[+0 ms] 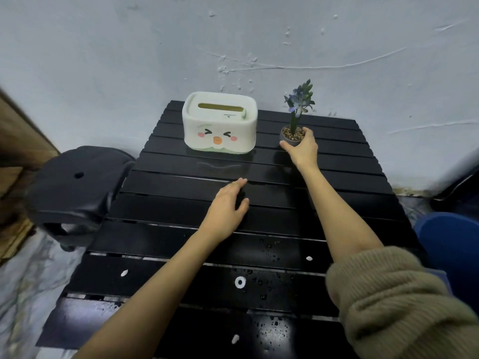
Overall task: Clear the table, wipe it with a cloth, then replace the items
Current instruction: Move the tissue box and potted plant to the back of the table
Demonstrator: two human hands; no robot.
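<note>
Droplets [269,246] bead the black slatted table [160,211] against a white wall [129,47].

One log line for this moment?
right hand: gripping flower pot | left hand: flat on table | tissue box: untouched

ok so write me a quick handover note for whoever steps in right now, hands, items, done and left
Right hand: fingers wrapped around the small grey pot with the blue-flowered plant, at the far right of the black slatted table.
Left hand: open, palm down at mid-table, holding nothing.
White rounded tissue box with a cartoon face: standing at the far centre of the table.
Done: cannot tell; water droplets and white bits lie on the near slats, and no cloth is in view.
Left: judge whether wiping is still needed; settle the pot.
</note>
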